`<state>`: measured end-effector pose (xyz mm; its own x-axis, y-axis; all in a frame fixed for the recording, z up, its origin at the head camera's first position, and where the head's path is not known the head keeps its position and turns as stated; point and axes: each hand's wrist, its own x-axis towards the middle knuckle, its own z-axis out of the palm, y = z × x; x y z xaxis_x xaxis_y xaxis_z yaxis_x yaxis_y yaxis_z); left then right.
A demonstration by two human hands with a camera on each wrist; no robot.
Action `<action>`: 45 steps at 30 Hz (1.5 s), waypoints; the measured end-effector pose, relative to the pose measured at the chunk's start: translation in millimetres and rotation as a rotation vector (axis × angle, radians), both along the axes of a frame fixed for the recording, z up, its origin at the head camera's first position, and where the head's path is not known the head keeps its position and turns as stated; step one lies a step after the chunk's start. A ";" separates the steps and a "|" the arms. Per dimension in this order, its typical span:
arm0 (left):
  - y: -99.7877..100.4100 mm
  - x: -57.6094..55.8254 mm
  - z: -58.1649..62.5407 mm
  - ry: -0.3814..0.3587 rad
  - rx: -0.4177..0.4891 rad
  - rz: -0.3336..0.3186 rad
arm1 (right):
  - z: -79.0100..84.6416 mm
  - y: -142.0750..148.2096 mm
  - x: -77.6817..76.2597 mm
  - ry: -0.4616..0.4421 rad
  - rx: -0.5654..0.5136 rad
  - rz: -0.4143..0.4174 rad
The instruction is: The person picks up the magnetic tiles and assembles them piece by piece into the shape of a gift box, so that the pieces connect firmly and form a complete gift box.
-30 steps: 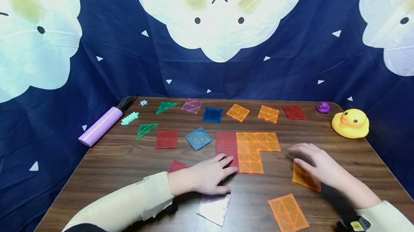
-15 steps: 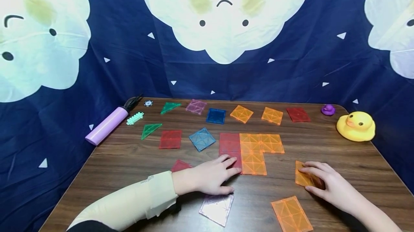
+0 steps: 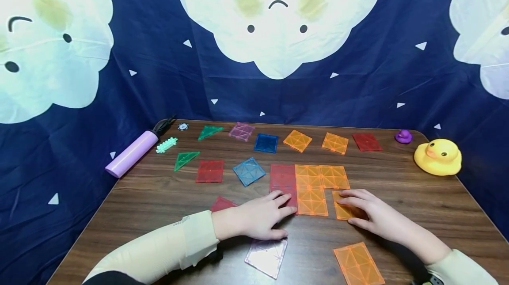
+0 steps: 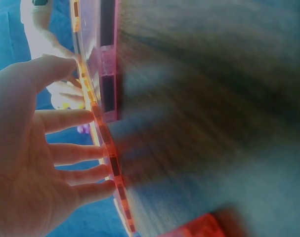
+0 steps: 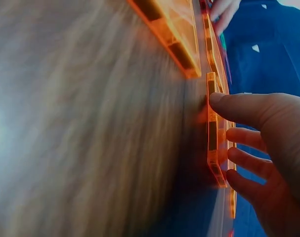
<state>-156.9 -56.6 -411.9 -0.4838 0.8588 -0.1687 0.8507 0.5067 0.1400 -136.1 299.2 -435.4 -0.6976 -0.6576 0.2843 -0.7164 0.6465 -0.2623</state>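
Note:
My left hand (image 3: 264, 216) lies with fingers spread, its fingertips on the lower red square magnetic tile (image 3: 293, 193) of a flat joined group. That group also has an upper red tile (image 3: 282, 174) and three orange tiles (image 3: 312, 201) in an L. In the left wrist view the fingers are straight along the red tile's edge. My right hand (image 3: 375, 210) rests its fingertips on a loose orange square tile (image 3: 340, 205), just right of the group with a narrow gap between. In the right wrist view, the thumb touches this tile's near edge and the other fingers reach over its top.
A pale purple tile (image 3: 267, 257) and a larger orange tile (image 3: 359, 264) lie in front. Several coloured tiles, such as a blue one (image 3: 248, 171), lie farther back. A purple cylinder (image 3: 133, 152) stands left; a yellow duck (image 3: 437, 157) and small purple duck (image 3: 403, 136) sit right.
My right hand came down on the loose orange tile and slid it left, close to the joined group. My left hand stays on the red tile. The head view has shifted slightly.

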 end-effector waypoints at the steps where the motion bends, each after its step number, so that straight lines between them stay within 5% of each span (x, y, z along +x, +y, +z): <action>1: 0.2 -0.2 -0.1 0.002 0.000 -0.003 | 0.8 -2.9 -1.3 -0.007 0.004 0.006; 20: -3.3 -4.3 1.3 -0.046 0.025 0.019 | 4.2 -19.5 -23.1 -0.084 0.003 -0.003; 23: -8.9 -9.9 4.1 -0.048 0.086 0.072 | 3.6 -18.9 -29.8 -0.153 -0.002 -0.013; 29: -31.7 -31.2 6.9 -0.026 0.232 0.343 | 3.1 -20.3 -36.2 -0.243 -0.008 0.008; 32: -45.1 -38.6 3.1 -0.068 0.226 0.410 | 2.0 -20.6 -37.1 -0.277 -0.012 0.009; 37: -63.2 -44.8 -1.5 -0.144 0.150 0.348 | -0.1 -21.0 -39.3 -0.297 -0.006 0.006; 45: -82.0 -55.7 3.2 -0.168 0.139 0.271 | 0.9 -23.6 -39.3 -0.267 -0.018 0.019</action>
<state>-212.7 -138.6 -408.7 -0.6723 0.7236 -0.1563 0.6472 0.6771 0.3503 -175.5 275.6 -434.5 -0.7374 -0.6674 0.1038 -0.6318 0.6273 -0.4553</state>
